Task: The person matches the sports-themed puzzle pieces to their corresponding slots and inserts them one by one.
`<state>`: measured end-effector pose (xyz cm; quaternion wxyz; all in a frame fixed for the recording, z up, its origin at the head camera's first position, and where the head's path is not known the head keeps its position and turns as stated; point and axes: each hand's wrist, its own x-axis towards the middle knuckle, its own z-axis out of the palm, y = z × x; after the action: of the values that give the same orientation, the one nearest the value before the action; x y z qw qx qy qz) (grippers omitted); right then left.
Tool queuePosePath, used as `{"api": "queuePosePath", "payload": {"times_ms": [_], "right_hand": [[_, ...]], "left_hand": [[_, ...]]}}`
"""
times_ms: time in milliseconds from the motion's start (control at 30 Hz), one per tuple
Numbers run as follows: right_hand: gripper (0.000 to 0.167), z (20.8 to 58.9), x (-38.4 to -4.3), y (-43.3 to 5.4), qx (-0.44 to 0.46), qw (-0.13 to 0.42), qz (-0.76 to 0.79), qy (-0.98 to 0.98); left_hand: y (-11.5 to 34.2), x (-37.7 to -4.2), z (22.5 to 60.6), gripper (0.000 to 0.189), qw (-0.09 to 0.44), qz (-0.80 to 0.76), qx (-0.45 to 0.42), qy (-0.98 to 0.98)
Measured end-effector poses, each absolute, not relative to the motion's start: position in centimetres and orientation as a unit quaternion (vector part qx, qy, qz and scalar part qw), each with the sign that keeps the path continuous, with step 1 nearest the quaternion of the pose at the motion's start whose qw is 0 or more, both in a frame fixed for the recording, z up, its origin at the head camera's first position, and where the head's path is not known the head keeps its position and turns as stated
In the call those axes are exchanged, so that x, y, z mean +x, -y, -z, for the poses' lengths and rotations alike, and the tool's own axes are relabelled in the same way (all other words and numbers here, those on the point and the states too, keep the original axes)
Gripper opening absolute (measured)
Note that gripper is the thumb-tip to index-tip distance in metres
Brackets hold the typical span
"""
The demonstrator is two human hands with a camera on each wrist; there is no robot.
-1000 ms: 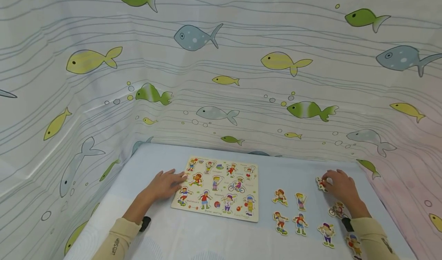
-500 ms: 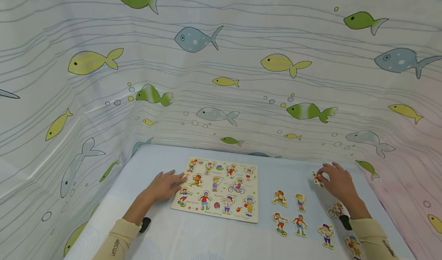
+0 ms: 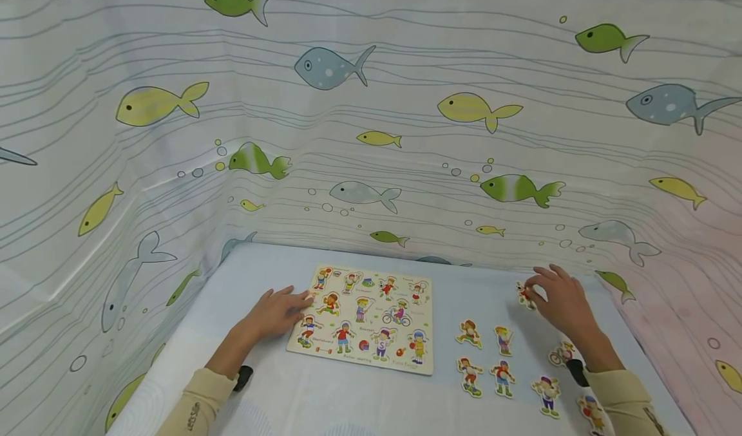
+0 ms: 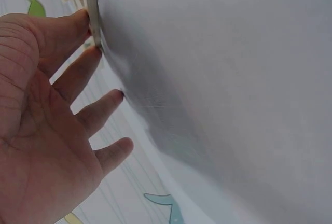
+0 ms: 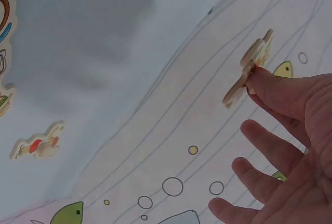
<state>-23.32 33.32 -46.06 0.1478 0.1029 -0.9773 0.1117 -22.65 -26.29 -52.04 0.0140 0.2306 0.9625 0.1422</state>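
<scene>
My right hand pinches a flat wooden puzzle piece, a small figure in red, between thumb and forefinger. In the right wrist view this puzzle piece shows nearly edge-on, raised off the table, the other fingers spread below it. My left hand lies at the left edge of the wooden puzzle board, which is printed with children playing sports. Its fingertips touch that edge; the left wrist view shows thumb and forefinger against the board's rim.
Right of the board lie several loose pieces, including a runner, a golfer, a skateboarder and a baseball player. The right forearm partly covers the cyclist piece. Fish-printed curtains enclose the table.
My right hand has lifted the puzzle piece and carried it a little left and away from the cyclist piece. My left hand has stayed at the board's edge.
</scene>
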Motion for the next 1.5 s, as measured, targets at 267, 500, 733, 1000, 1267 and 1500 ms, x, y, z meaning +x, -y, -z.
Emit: {"api": "queuePosePath", "payload": {"times_ms": [267, 500, 733, 1000, 1267, 1500], "right_hand": [[0.014, 45.2, -23.1, -31.4, 0.128, 0.172, -0.119, 0.970], [0.013, 44.6, -23.0, -29.9, 0.150, 0.187, -0.120, 0.963], [0.012, 44.5, -23.3, -28.1, 0.169, 0.168, -0.121, 0.964], [0.011, 44.5, -23.6, -26.0, 0.184, 0.136, -0.126, 0.965], [0.011, 44.9, -23.2, -24.2, 0.220, 0.135, -0.125, 0.958], [0.010, 45.1, -23.3, -22.8, 0.233, 0.139, -0.120, 0.955]], "left_hand": [[26.4, -22.9, 52.2, 0.041, 0.016, -0.142, 0.229, -0.963], [26.5, -23.0, 52.3, 0.041, 0.019, -0.133, 0.231, -0.964], [26.5, -23.0, 52.0, 0.041, 0.019, -0.140, 0.228, -0.963], [26.3, -22.9, 52.1, 0.041, 0.023, -0.144, 0.228, -0.963], [26.2, -22.6, 52.0, 0.041, 0.023, -0.140, 0.223, -0.964], [26.3, -22.8, 52.2, 0.042, 0.026, -0.139, 0.221, -0.965]]}}
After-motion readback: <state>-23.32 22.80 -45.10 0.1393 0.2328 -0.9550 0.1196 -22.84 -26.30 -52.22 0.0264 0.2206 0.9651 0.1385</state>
